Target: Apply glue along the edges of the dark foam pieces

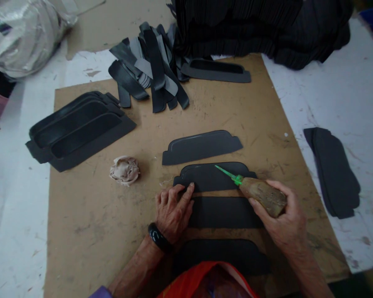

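Under the fingertips of the left hand: left end of a dark grey notched panel, long axis running left-right. Left fingers loosely spread, gripping nothing. Right hand, closed round a wooden-handled tool, nearer the right end.

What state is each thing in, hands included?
Left hand, fingertips on panel
Right hand, gripping applicator
Applicator, tilted, nozzle pointing over panel, contact unclear
Panel, lying flat
Beige wad, crumpled
Strips, loosely heaped
Left-side panels, overlapping
Right-side panels, stacked
Black bangle, worn
Black pile, densely packed
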`<action>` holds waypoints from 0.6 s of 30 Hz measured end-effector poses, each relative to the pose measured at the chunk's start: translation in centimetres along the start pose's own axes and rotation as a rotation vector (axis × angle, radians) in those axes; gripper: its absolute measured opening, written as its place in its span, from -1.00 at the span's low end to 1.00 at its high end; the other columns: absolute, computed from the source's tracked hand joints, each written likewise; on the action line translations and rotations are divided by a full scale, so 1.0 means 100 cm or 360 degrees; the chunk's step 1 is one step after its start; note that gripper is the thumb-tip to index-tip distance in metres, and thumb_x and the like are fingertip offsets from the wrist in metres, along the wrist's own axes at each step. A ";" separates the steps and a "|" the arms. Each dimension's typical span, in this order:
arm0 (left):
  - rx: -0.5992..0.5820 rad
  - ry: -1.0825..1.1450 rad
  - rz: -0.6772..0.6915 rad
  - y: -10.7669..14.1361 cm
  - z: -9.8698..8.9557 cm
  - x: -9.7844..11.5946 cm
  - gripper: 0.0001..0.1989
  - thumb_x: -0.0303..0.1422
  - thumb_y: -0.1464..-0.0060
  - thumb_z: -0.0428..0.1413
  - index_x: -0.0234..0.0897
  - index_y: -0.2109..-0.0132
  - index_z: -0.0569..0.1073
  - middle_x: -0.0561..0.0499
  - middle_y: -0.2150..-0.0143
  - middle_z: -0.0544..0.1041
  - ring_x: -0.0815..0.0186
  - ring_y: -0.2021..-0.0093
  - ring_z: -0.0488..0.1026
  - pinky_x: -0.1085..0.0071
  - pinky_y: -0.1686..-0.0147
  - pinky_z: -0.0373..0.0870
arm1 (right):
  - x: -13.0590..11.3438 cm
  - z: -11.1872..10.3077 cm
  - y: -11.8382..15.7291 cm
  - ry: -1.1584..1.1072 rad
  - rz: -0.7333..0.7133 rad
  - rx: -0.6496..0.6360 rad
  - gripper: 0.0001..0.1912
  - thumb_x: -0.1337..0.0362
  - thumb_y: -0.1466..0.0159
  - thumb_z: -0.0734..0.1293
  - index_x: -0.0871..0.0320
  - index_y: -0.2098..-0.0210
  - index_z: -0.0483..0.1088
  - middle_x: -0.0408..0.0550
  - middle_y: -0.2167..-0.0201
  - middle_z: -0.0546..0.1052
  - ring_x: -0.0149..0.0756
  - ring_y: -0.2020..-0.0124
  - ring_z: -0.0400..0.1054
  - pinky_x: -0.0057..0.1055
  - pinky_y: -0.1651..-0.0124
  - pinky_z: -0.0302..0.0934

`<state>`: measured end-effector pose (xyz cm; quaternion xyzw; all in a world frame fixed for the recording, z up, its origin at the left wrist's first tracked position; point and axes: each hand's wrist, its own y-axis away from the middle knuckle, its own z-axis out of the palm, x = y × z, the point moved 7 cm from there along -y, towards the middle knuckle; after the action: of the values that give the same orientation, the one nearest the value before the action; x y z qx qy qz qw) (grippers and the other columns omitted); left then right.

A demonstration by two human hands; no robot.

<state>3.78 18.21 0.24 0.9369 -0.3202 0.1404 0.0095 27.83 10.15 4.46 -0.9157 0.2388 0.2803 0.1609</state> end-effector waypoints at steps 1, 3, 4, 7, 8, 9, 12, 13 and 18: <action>0.0009 -0.0002 0.0005 0.000 0.000 0.000 -0.58 -0.36 -0.11 0.03 -0.16 -0.14 0.32 -0.12 0.10 0.37 0.15 0.15 0.23 0.19 0.17 0.17 | 0.002 -0.002 0.001 0.0003 0.0015 0.0007 -0.52 0.14 -0.04 0.39 0.11 0.07 0.28 -0.01 0.18 0.43 -0.13 0.13 0.35 -0.18 0.08 0.26; 0.0027 -0.0009 0.0014 -0.001 -0.001 0.001 -0.59 -0.37 -0.10 0.03 -0.16 -0.13 0.33 -0.12 0.11 0.37 0.15 0.16 0.23 0.20 0.19 0.17 | 0.007 -0.005 0.002 0.0012 0.0048 0.0017 -0.52 0.14 -0.04 0.39 0.11 0.07 0.28 -0.01 0.17 0.44 -0.13 0.13 0.35 -0.18 0.08 0.26; 0.0038 -0.0012 0.0020 -0.001 -0.001 0.001 -0.59 -0.37 -0.10 0.03 -0.16 -0.13 0.33 -0.12 0.11 0.37 0.16 0.17 0.23 0.20 0.19 0.17 | 0.010 -0.007 0.003 0.0019 0.0067 0.0026 -0.52 0.13 -0.04 0.39 0.11 0.07 0.28 -0.01 0.17 0.44 -0.13 0.13 0.35 -0.18 0.07 0.26; 0.0062 -0.0016 0.0036 -0.002 -0.001 0.001 -0.60 -0.37 -0.10 0.03 -0.17 -0.11 0.35 -0.13 0.12 0.37 0.15 0.17 0.24 0.19 0.20 0.18 | 0.017 -0.013 0.004 0.0054 0.0107 0.0043 -0.51 0.13 -0.03 0.39 0.11 0.07 0.28 -0.01 0.17 0.44 -0.13 0.13 0.35 -0.18 0.07 0.25; 0.0066 -0.0016 0.0038 -0.002 -0.001 0.001 -0.60 -0.37 -0.10 0.03 -0.18 -0.11 0.35 -0.13 0.12 0.37 0.15 0.17 0.24 0.18 0.19 0.18 | 0.019 -0.015 0.004 0.0067 0.0113 0.0050 -0.52 0.13 -0.03 0.39 0.10 0.07 0.28 -0.01 0.17 0.44 -0.13 0.13 0.35 -0.18 0.07 0.25; 0.0068 -0.0016 0.0040 -0.002 -0.001 0.001 -0.60 -0.37 -0.10 0.03 -0.18 -0.11 0.35 -0.13 0.12 0.37 0.14 0.17 0.24 0.18 0.19 0.18 | 0.021 -0.017 0.004 0.0081 0.0116 0.0061 -0.52 0.13 -0.04 0.39 0.10 0.08 0.28 -0.02 0.17 0.44 -0.14 0.13 0.35 -0.19 0.07 0.25; 0.0048 -0.0028 0.0038 -0.002 0.000 0.000 -0.59 -0.37 -0.09 0.04 -0.17 -0.11 0.35 -0.12 0.11 0.36 0.14 0.17 0.25 0.19 0.19 0.19 | 0.024 -0.023 0.003 0.0115 0.0106 0.0099 -0.53 0.12 -0.04 0.39 0.10 0.09 0.28 -0.03 0.19 0.44 -0.14 0.14 0.35 -0.20 0.08 0.25; 0.0040 -0.0031 0.0037 -0.002 0.000 0.000 -0.59 -0.37 -0.09 0.04 -0.17 -0.11 0.35 -0.12 0.11 0.36 0.14 0.16 0.25 0.19 0.19 0.19 | 0.024 -0.025 0.002 0.0126 0.0098 0.0113 -0.54 0.12 -0.04 0.38 0.11 0.09 0.28 -0.03 0.20 0.44 -0.14 0.15 0.35 -0.20 0.08 0.24; 0.0043 -0.0050 0.0042 -0.003 0.000 0.000 -0.59 -0.37 -0.09 0.05 -0.17 -0.12 0.34 -0.12 0.11 0.36 0.15 0.17 0.26 0.19 0.18 0.19 | 0.027 -0.033 0.002 0.0157 0.0065 0.0160 -0.54 0.12 -0.05 0.38 0.14 0.09 0.29 0.01 0.20 0.44 -0.13 0.17 0.35 -0.21 0.12 0.23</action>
<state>3.99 18.48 0.31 0.9347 -0.3306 0.1300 -0.0102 31.10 7.62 5.45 -0.9141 0.2789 0.2256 0.1891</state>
